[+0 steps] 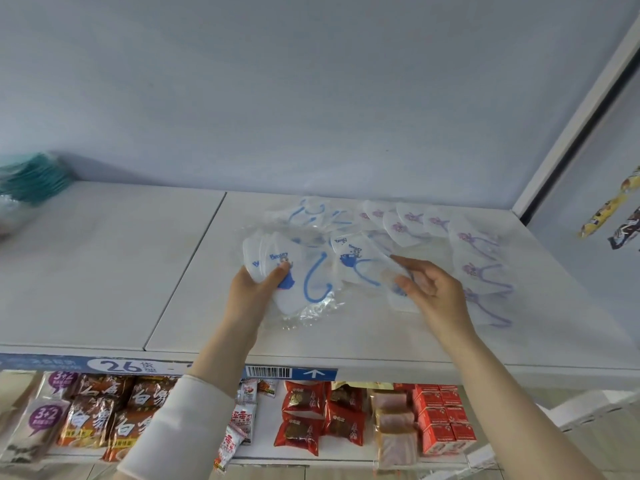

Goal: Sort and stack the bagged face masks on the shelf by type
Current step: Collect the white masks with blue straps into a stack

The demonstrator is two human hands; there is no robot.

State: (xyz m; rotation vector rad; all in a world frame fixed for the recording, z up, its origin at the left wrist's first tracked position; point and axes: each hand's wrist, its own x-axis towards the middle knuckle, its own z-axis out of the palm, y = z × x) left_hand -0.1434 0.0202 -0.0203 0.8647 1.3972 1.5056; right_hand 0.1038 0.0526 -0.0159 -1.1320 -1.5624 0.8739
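Top shelf [104,271], white, two panels meeting at a seam left of centre. Left hand [254,284] holds a fanned stack of blue-print masks [277,268] in clear bags: thumb on top of the front bag, fingers hidden beneath, so a pinch across the stack; its lower edge lies on or just above the shelf (cannot tell which). Right hand [431,289] pinches the near corner of a single blue mask [360,268] between thumb and forefinger, the other fingers loosely curled; this bag lies just right of the held stack, overlapping it at the edge. More blue-print bags [311,213] lie loose behind the two hands, toward the wall. Purple-print masks [478,258] spread in an overlapping row from the back centre to the right side of the shelf, apart from the left hand, and just beside the right. A pile of teal masks [34,181] sits at the far left against the wall, blurred, well apart from the rest. Below the shelf edge: price strip [121,366], then snack packets [97,417] and red cartons [443,420] on the lower shelf. A white sleeve [180,427] covers the left forearm; right forearm bare.
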